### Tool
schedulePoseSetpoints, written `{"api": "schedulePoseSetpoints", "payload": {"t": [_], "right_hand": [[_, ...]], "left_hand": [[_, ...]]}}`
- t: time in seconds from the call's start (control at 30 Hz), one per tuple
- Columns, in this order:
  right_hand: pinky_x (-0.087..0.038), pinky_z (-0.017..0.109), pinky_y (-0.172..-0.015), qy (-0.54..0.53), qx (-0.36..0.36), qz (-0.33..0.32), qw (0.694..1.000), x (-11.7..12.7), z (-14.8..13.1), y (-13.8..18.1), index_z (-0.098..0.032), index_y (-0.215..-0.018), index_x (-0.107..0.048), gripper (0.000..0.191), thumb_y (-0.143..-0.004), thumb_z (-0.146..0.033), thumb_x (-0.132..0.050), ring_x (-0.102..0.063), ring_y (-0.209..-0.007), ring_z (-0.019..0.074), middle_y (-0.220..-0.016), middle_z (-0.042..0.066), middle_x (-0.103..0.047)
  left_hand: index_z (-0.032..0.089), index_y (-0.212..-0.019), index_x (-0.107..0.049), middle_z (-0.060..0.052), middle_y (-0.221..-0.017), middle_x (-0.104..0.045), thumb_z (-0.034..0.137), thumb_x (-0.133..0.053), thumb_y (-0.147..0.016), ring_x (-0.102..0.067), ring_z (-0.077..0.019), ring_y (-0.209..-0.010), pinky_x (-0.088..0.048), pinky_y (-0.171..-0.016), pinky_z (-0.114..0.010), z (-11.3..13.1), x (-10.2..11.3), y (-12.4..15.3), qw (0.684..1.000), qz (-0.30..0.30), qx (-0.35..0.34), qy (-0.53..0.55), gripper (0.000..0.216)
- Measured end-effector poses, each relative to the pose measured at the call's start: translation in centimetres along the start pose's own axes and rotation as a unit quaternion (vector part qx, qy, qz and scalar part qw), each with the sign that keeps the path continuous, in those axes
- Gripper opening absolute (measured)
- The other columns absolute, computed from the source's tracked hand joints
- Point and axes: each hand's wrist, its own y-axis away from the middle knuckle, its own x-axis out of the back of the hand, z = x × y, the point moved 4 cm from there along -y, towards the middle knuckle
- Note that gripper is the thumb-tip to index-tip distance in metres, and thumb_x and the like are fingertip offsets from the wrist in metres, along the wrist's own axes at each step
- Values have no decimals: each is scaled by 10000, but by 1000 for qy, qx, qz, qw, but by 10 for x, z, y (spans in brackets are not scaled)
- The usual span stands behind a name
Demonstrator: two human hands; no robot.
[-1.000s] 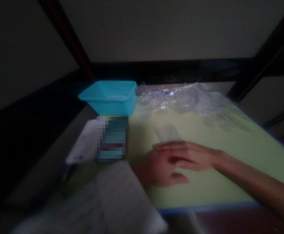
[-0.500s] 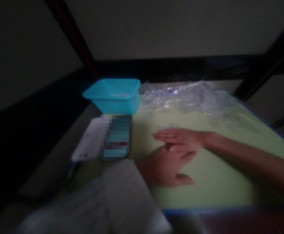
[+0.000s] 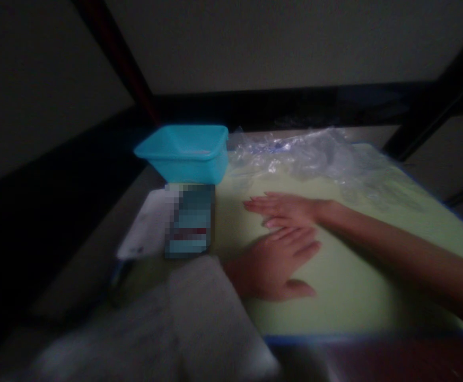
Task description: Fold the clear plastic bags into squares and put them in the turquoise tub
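My left hand [image 3: 273, 265], coming out of a pale sleeve [image 3: 211, 313], lies palm down on the yellow-green tabletop [image 3: 358, 286] with its fingers stretched and the thumb apart. Just beyond it my right hand [image 3: 289, 208] rests flat, bare-armed, its fingers pointing left. The two hands are side by side, touching or nearly so near the left fingertips. Neither shows anything held; what may lie under the palms is hidden. A crumpled sheet of clear plastic [image 3: 319, 154] spreads over the far part of the table, behind my right hand.
A turquoise plastic basin [image 3: 191, 168] stands at the table's far left. In front of it lies a phone-like slab [image 3: 191, 223], its face pixelated, beside a flat white object [image 3: 146, 225]. Dark bars frame the table, and a blue edge [image 3: 314, 338] runs along its near side.
My right hand has slid slightly away, up and to the left, off the back of my left fingers. My left hand has barely moved.
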Motion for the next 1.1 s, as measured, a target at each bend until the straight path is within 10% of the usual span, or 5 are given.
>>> {"api": "schedulePoseSetpoints", "payload": {"t": [0.6, 1.1], "right_hand": [[-156, 500, -1118, 55, -54, 43, 996, 4, 40, -27, -278, -1430, -357, 546, -959, -538, -269, -171, -1417, 255, -1551, 49, -188], [-305, 421, -1094, 28, -83, 236, 968, 20, 39, -24, -177, -1333, -506, 526, -937, -499, -377, -352, -1349, 244, -1481, 112, -365]], "left_hand": [[82, -1422, -299, -156, -1538, -196, 577, -405, -891, -156, -262, -1431, -122, -1171, -403, 2, 0, 1, 1000, -7, 4, -23, 734], [94, -1423, -293, -144, -1542, -199, 581, -396, -892, -159, -254, -1431, -126, -1169, -396, 1, -3, 2, 999, 20, 0, -30, 727]]}}
